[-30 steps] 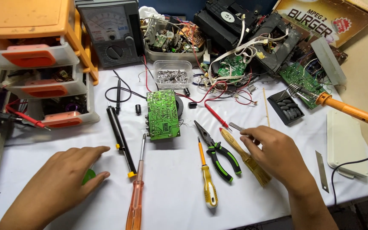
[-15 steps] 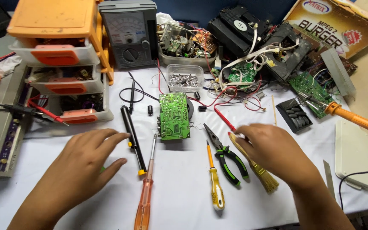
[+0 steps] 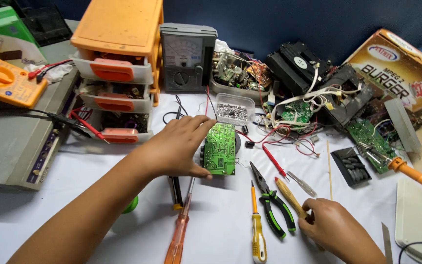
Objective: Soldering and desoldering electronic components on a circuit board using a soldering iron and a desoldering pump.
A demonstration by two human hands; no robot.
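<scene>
The green rectangular circuit board [image 3: 220,148] stands near the middle of the white-covered table [image 3: 221,230], just in front of a small clear plastic box of screws [image 3: 232,109], with the left hand [image 3: 177,145] spread wide over its left edge — fingertips reaching across the top corner, thumb at the lower corner — so the step in hand looks like taking hold of the board; whether the fingers truly grip it yet I cannot tell. The right hand [image 3: 330,227] sits low at the near edge, curled loosely about the end of a wooden-handled tool [image 3: 290,196], beside green-and-black pliers [image 3: 272,201] and a yellow-handled screwdriver [image 3: 257,225]. An orange-handled screwdriver [image 3: 180,226] lies below the left wrist. A firm hold would call for the thumb and fingers closing on opposite edges — clear of the soldered face and the red probe lead [image 3: 272,161] lying just beside the board.
</scene>
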